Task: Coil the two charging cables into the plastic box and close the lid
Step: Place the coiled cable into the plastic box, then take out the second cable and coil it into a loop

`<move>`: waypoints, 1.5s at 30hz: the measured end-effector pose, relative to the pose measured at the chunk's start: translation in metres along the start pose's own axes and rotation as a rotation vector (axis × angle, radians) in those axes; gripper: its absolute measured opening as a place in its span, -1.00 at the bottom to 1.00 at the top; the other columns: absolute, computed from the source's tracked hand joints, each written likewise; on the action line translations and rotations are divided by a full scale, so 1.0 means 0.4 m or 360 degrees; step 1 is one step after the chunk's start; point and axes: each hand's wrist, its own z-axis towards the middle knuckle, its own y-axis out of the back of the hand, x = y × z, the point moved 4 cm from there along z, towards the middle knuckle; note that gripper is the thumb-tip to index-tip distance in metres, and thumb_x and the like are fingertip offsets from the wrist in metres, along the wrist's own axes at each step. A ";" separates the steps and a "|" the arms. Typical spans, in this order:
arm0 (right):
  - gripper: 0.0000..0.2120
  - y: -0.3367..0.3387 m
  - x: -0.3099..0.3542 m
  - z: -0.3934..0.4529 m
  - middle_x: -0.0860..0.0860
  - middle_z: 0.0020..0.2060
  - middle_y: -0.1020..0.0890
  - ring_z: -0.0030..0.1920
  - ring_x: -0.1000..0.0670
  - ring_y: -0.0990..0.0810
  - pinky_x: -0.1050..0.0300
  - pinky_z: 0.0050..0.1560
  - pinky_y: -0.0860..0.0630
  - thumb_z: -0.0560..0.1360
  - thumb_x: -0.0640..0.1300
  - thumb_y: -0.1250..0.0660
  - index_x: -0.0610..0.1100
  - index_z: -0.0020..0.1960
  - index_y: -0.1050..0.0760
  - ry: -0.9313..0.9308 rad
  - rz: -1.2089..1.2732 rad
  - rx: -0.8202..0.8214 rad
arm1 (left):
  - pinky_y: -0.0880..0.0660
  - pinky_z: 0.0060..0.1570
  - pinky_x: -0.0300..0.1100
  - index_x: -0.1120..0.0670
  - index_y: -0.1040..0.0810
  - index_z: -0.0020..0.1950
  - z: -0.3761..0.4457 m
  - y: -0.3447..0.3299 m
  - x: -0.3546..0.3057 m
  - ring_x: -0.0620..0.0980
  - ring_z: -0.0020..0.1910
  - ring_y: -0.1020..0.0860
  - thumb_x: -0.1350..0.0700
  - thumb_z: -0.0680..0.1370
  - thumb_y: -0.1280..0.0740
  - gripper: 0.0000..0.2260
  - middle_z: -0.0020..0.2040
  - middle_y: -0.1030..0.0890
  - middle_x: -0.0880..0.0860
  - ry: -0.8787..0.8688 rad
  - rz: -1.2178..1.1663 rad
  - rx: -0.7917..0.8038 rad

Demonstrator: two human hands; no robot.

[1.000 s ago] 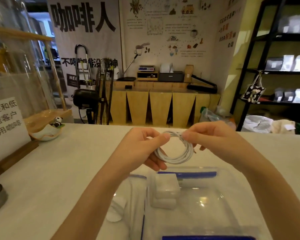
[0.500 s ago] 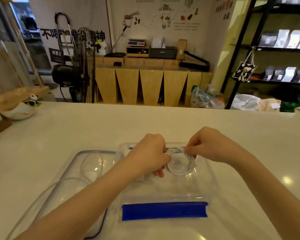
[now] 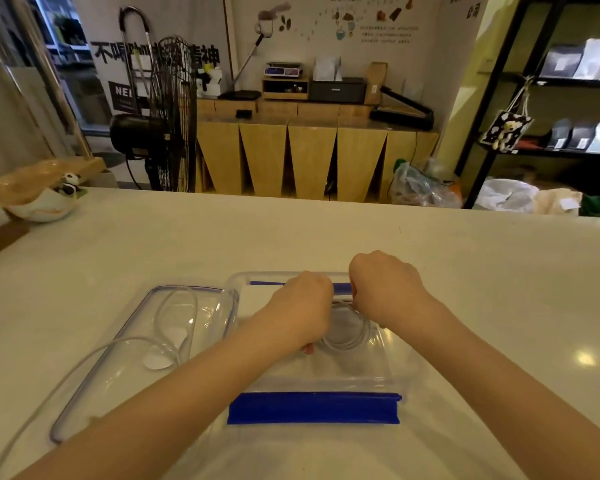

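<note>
A clear plastic box (image 3: 402, 382) with blue latches stands open on the white counter in front of me. Both hands reach down into it. My left hand (image 3: 297, 311) and my right hand (image 3: 383, 289) pinch opposite sides of a coiled white cable (image 3: 352, 332), which sits low inside the box. The clear lid (image 3: 118, 368) with a blue seal lies flat to the left of the box. A second white cable (image 3: 84, 362) runs loosely over or under the lid, with a round white puck at its end, and trails off the lower left.
A white counter (image 3: 465, 271) spreads around the box. A shell-shaped dish with a small panda figure (image 3: 45, 202) sits at the far left edge. Beyond the counter stand a floor fan, a wooden cabinet and black shelves.
Both hands have lowered the coiled cable from chest height down into the box. My view has tilted down, showing the box, the lid and the second cable more fully.
</note>
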 end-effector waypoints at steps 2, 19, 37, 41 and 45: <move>-0.81 -0.001 0.006 -0.004 -0.10 -0.13 -0.54 -0.27 -0.06 -0.36 0.11 -0.27 -0.31 0.39 -0.30 -0.29 -0.19 0.00 -0.44 0.0001 -0.0029 -0.0018 | -0.60 -0.15 0.06 0.13 -0.28 -0.48 0.000 -0.003 -0.001 0.11 -0.42 -0.51 0.38 0.46 -0.25 -0.65 -0.50 -0.39 0.08 0.0008 0.0001 0.0019; -0.88 0.115 0.252 0.007 0.08 -0.22 -0.61 -0.21 0.12 -0.56 0.17 -0.18 -0.56 0.43 -0.06 -0.34 -0.02 -0.04 -0.57 0.1077 0.0718 -0.0127 | -0.43 -0.35 -0.54 -0.18 -0.57 -0.08 -0.278 0.188 0.229 -0.32 -0.22 -0.58 0.03 0.46 -0.34 -0.90 -0.20 -0.66 -0.16 -0.0014 -0.0847 -0.0407; -0.58 -0.032 0.534 0.016 0.01 -0.53 -0.32 -0.49 0.03 -0.27 0.16 -0.46 -0.06 0.38 -0.06 -0.36 -0.12 -0.51 -0.21 0.1320 -0.0246 0.0261 | -0.47 -0.30 -0.20 0.03 -0.59 -0.15 -0.405 -0.038 0.337 -0.18 -0.37 -0.50 -0.09 0.32 -0.42 -0.77 -0.39 -0.54 -0.13 0.0507 -0.0607 -0.0383; -0.63 -0.039 0.531 0.025 0.01 -0.53 -0.36 -0.48 0.03 -0.31 0.17 -0.45 -0.17 0.36 -0.09 -0.38 -0.13 -0.50 -0.28 0.1266 -0.0179 0.0345 | -0.39 -0.37 -0.33 0.02 -0.59 -0.14 -0.396 -0.044 0.335 -0.23 -0.41 -0.46 0.02 0.34 -0.42 -0.86 -0.40 -0.52 -0.16 0.0442 -0.0557 -0.0383; -0.77 -0.038 0.525 0.038 -0.02 -0.43 -0.47 -0.35 -0.03 -0.44 0.16 -0.41 -0.31 0.38 -0.06 -0.36 -0.23 -0.27 -0.50 0.1203 -0.0033 0.0390 | -0.39 -0.34 -0.41 0.04 -0.62 -0.10 -0.387 -0.041 0.341 -0.23 -0.36 -0.48 0.10 0.37 -0.39 -0.87 -0.33 -0.55 -0.13 0.0400 -0.0569 -0.0376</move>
